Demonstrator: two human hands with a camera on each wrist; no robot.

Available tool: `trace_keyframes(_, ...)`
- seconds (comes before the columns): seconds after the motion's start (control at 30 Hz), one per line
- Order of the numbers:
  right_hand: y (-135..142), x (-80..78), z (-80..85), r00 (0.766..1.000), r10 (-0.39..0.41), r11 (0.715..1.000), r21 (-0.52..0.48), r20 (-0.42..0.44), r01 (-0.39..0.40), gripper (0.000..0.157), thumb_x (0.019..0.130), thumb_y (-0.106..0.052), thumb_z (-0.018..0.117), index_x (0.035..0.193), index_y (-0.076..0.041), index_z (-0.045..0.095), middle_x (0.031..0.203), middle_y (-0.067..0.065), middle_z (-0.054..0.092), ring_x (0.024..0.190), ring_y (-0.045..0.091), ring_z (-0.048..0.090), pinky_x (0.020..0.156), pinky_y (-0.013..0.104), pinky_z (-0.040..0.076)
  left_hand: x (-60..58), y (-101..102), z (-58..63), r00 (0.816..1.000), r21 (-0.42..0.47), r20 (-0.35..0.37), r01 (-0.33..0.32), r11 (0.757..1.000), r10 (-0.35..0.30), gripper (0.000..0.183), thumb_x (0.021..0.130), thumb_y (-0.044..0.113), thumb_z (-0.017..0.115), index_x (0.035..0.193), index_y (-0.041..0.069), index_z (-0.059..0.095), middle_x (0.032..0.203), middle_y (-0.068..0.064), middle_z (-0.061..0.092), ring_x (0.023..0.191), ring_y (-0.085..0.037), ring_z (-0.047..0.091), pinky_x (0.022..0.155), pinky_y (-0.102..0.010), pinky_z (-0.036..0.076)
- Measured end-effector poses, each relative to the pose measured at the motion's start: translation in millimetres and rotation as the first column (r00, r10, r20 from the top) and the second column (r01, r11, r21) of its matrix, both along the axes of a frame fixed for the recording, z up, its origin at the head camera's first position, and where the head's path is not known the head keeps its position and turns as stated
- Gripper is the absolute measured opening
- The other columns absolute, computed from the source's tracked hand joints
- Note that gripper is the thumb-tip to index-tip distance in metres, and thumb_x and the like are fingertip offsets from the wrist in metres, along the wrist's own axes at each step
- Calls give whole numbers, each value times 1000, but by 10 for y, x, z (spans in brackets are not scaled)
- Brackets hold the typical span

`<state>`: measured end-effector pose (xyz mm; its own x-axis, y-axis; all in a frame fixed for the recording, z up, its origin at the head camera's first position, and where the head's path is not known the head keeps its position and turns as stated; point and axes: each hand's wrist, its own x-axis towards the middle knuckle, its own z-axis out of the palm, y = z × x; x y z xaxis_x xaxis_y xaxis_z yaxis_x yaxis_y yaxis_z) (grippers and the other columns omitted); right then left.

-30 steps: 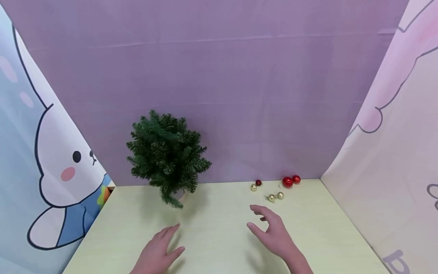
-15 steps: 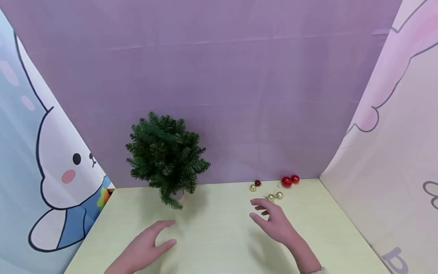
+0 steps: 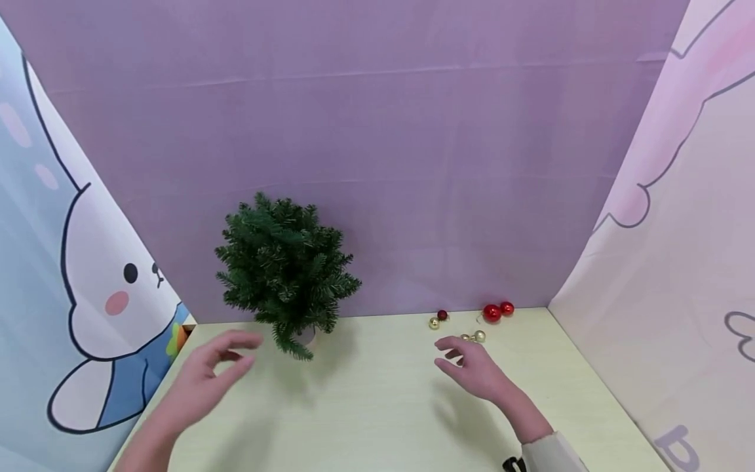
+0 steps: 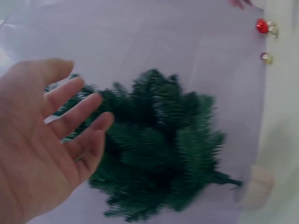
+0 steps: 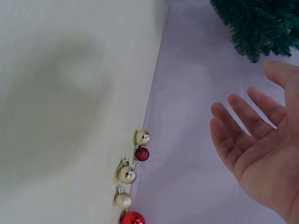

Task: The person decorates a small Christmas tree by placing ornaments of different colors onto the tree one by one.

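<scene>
A purple backdrop (image 3: 413,144) meets the far edge of the table (image 3: 366,413), the tree (image 3: 286,262) left of centre, branches partly hiding its pot (image 3: 306,336). Lower left, the left hand (image 3: 206,377), thumb and fingers parted, holds nothing near the tree; lower right, the right hand (image 3: 473,372), likewise parted and unladen, partly covers two gold baubles (image 3: 480,336), table between the hands

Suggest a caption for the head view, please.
Two hands above a table with a tree and red and gold baubles.

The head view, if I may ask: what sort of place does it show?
Probably a tabletop staging area, perhaps a filming booth: a pale table has a plain purple backdrop behind it and a cartoon-printed panel along its left side.
</scene>
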<state>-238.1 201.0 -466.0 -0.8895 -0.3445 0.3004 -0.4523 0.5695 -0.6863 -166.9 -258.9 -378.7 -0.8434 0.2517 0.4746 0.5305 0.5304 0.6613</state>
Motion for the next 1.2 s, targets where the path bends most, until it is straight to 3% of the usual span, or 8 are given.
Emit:
trace_keyframes(0.17,88,-140,20,999,31,998,63,-19,-30,23,91,-18,70,110,-5,67,107,4,67,91,25,67,75,38,55,-116,-65,270,974,74,-89,-200,977,207,20,96,9,62,115,6,65,107,-3,65,93,-5,59,76,-14,46)
trace_keyframes(0.27,162,-265,67,999,41,991,126,-34,-36,22,91,-18,69,109,-4,67,106,4,68,88,23,66,77,37,54,-232,-55,363,946,96,-78,-307,947,315,25,97,19,62,118,5,62,109,-7,64,94,0,56,75,-12,45)
trace_keyframes(0.37,247,-387,150,999,32,985,172,-16,-29,20,92,-17,68,108,-5,68,105,5,68,87,22,66,78,37,54,-336,-17,449,930,112,-30,-360,926,365,35,98,28,60,125,6,59,116,-9,61,100,-4,56,77,-11,45)
trace_keyframes(0.47,336,-501,264,1000,1,980,199,15,-4,21,92,-17,68,108,-3,69,106,8,68,87,23,66,75,37,54,-415,37,545,926,125,24,-377,918,378,47,97,36,58,135,9,52,127,-9,56,112,-17,54,83,-19,46)
trace_keyframes(0.57,409,-609,377,998,-45,974,222,32,37,21,93,-18,67,108,-3,69,105,10,68,88,23,66,72,37,55,-468,91,619,926,134,59,-378,916,374,61,96,42,58,146,10,41,139,-12,45,123,-32,47,94,-37,46)
trace_keyframes(0.73,541,-791,474,999,-32,952,307,25,23,25,96,-21,61,110,-2,68,105,12,68,92,27,65,77,41,54,-518,168,650,921,96,60,-390,916,385,78,95,46,56,156,16,18,154,-18,23,134,-44,30,97,-63,34)
trace_keyframes(1.0,826,-1075,550,992,-113,922,380,62,81,26,97,-17,59,109,6,65,101,16,67,90,34,64,81,48,51,-693,258,657,924,4,62,-379,926,378,87,94,57,51,158,18,6,159,-19,4,141,-45,13,99,-71,24)
trace_keyframes(1.2,967,-1246,465,976,-206,892,424,70,158,25,94,-18,62,104,4,65,95,13,66,89,29,62,82,48,50,-780,291,673,913,-38,107,-391,920,393,89,94,61,48,158,15,6,155,-28,1,134,-54,20,96,-72,26)
